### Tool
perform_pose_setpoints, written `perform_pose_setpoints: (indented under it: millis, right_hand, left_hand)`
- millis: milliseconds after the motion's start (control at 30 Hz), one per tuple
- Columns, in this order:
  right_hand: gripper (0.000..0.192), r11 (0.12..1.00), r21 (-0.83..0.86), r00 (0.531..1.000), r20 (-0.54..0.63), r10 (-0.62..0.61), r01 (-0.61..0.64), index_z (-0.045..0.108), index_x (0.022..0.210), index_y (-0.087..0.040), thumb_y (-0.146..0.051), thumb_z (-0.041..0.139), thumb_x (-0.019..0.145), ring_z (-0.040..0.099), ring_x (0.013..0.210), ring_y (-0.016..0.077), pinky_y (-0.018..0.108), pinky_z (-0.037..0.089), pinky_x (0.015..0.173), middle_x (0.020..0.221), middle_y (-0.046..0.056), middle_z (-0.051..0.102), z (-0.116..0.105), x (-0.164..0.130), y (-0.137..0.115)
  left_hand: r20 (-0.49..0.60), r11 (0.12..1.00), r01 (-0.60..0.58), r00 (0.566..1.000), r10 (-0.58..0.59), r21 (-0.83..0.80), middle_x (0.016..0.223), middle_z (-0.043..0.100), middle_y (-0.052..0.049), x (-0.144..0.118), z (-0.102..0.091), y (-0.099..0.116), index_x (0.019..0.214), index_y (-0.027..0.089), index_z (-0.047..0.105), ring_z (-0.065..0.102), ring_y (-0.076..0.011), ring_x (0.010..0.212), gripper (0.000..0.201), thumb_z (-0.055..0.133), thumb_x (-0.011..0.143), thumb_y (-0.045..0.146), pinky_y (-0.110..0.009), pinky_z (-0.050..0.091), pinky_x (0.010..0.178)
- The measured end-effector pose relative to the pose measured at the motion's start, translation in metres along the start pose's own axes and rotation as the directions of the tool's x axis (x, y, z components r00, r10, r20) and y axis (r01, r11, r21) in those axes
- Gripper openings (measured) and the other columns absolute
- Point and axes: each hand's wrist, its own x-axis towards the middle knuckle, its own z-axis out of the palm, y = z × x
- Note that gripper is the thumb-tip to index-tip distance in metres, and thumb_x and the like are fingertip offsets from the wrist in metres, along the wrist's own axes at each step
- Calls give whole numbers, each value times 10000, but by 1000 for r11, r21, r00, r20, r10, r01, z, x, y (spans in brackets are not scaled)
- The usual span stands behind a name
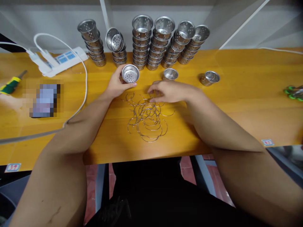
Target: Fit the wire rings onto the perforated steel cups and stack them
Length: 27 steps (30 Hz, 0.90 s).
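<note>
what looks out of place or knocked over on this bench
One perforated metal cup lies tipped on its side, apart from the upright stacks. The top cup of the second stack tilts askew. The wire rings lie in a tangled heap.

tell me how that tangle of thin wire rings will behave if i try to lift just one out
The wire rings lie overlapped and interlocked, so lifting one will probably drag neighbours along. They look very thin and open-ended, so likely light and springy rather than stiff. Lying flat on the smooth table, they may be fiddly to pinch, as the right hand at the pile's edge suggests.
</note>
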Motion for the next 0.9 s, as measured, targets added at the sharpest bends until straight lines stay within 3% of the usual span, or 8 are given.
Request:
perform_pose_setpoints:
  millis: [133, 233, 500, 700, 900]
  right_hand:
    - [179, 990, -108, 991, 95, 96, -86, 894, 1307, -197, -283, 851, 1156, 832, 1154, 334, 425, 556, 959, 1299, 148, 905, 10, 8, -34]
    - [168, 977, -148, 978, 125, 169, -151, 897, 1325, -172, -218, 801, 1194, 826, 1157, 315, 396, 509, 916, 1296, 154, 915, 11, 13, -46]
    - [249, 940, -273, 952, 166, 257, -206, 948, 1277, -143, -114, 743, 1138, 845, 1148, 344, 413, 498, 875, 1284, 199, 927, 7, 16, -63]
    - [249, 891, -392, 929, 186, 320, -229, 951, 1317, -116, -152, 781, 1138, 870, 1207, 382, 415, 522, 856, 1380, 239, 923, 1, 12, -77]
    - [230, 870, -433, 901, 236, 363, -237, 957, 1270, -124, -157, 811, 1095, 900, 1166, 411, 422, 520, 779, 1325, 243, 937, 0, 7, -82]
  left_hand:
    - [56, 982, -162, 984, 168, -100, 1576, 764, -195, 1, 0, -21, 1635, 225, 664, 776, -497, 1531, 1360, 1114, 652, 1051, -630, 661, 1354]
    - [74, 977, -184, 979, 192, -106, 1599, 748, -198, 1, 0, -29, 1667, 229, 643, 774, -500, 1526, 1401, 1118, 643, 1059, -639, 656, 1359]
    - [111, 986, -136, 983, 146, -96, 1608, 745, -190, 0, -1, -23, 1682, 241, 633, 775, -491, 1531, 1363, 1113, 678, 1027, -621, 706, 1304]
    - [91, 998, -50, 994, 53, -31, 1664, 733, -214, -2, -3, -18, 1663, 208, 638, 746, -493, 1596, 1242, 1181, 731, 823, -614, 674, 1374]
    - [51, 999, -43, 998, 44, -25, 1622, 747, -209, -5, 1, -18, 1650, 211, 642, 762, -485, 1569, 1117, 1169, 788, 687, -639, 681, 1362]
